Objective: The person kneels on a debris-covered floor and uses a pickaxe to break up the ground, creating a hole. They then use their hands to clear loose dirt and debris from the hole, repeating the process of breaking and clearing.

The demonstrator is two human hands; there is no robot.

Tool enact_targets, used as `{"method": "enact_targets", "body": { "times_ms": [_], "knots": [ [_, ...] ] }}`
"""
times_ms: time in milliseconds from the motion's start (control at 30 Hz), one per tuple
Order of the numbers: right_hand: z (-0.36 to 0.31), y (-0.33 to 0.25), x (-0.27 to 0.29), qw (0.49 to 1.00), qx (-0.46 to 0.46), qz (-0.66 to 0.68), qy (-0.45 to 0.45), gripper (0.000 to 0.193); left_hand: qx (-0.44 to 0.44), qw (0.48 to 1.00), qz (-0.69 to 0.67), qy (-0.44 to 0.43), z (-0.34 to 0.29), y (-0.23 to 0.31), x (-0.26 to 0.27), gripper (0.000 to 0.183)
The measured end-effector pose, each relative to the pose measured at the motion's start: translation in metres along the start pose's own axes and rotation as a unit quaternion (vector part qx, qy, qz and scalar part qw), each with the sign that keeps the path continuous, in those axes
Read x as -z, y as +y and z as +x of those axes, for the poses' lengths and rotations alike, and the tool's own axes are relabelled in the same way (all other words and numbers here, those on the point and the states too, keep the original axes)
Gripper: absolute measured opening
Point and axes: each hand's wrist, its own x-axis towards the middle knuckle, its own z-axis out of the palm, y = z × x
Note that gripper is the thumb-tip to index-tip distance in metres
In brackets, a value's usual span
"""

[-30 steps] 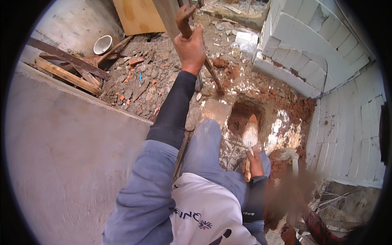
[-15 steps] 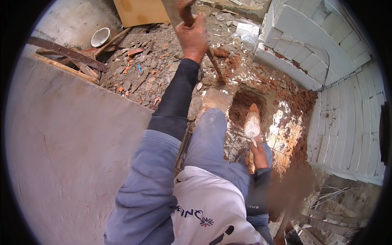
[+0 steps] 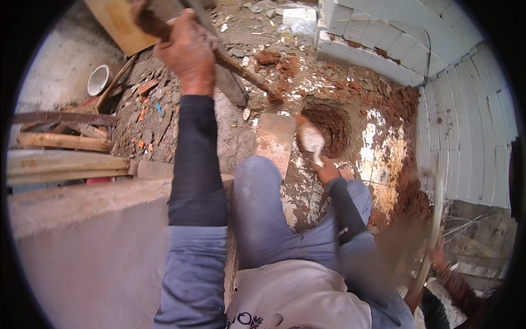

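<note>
High on the left, my left hand (image 3: 189,55) is closed round a dirty brown rod (image 3: 244,70), which slants down to the right. The rod's lower end meets the ground by some red soil; its upper part is blurred. My right hand (image 3: 327,171), low in front of my knees, grips a pointing trowel (image 3: 311,137) by its handle, which the fingers mostly hide. Pale, dirt-smeared, the trowel blade points away from me over the near left edge of a round hole (image 3: 335,123) in the earth. A flat tile (image 3: 274,140) lies left of the hole.
Left of me stands a low plastered wall (image 3: 93,257). Rubble (image 3: 145,118), timber (image 3: 66,141) and a white bucket (image 3: 98,80) lie beyond it. A white board wall (image 3: 471,131) bounds the right. At lower right, another person's hand (image 3: 438,256) is near a long pale pole (image 3: 435,219).
My view has shifted and turned. My left hand and the rod are further left, the rod more slanted. The trowel has moved left, from over the hole to its left edge.
</note>
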Motion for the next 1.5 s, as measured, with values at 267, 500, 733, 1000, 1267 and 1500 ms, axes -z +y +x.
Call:
{"method": "enact_targets", "body": {
  "times_ms": [267,500,733,1000,1267,1500],
  "knots": [
    [0.03,0.006,-0.077,0.994,0.016,-0.091,-0.063,0.062,0.044,0.999,0.001,-0.01,-0.008,0.0,-0.015,0.019],
    [0.014,0.028,-0.075,0.937,0.02,-0.139,-0.319,0.055,0.066,0.998,-0.009,0.006,-0.002,-0.005,-0.011,0.02],
    [-0.005,0.022,-0.047,0.989,-0.012,-0.002,-0.144,0.063,0.067,0.998,0.007,-0.001,0.007,0.006,-0.004,0.025],
    [-0.021,-0.025,0.006,0.985,-0.054,0.157,0.037,0.064,0.045,0.998,0.014,0.051,0.003,0.026,-0.006,0.027],
    [-0.045,-0.015,0.027,0.98,-0.074,0.181,0.026,0.069,0.018,0.997,0.005,0.071,0.001,0.018,-0.001,0.033],
    [-0.046,0.001,0.043,0.945,-0.17,0.276,-0.05,0.067,0.018,0.997,0.046,0.058,-0.012,-0.004,-0.039,0.042]
  ]
}}
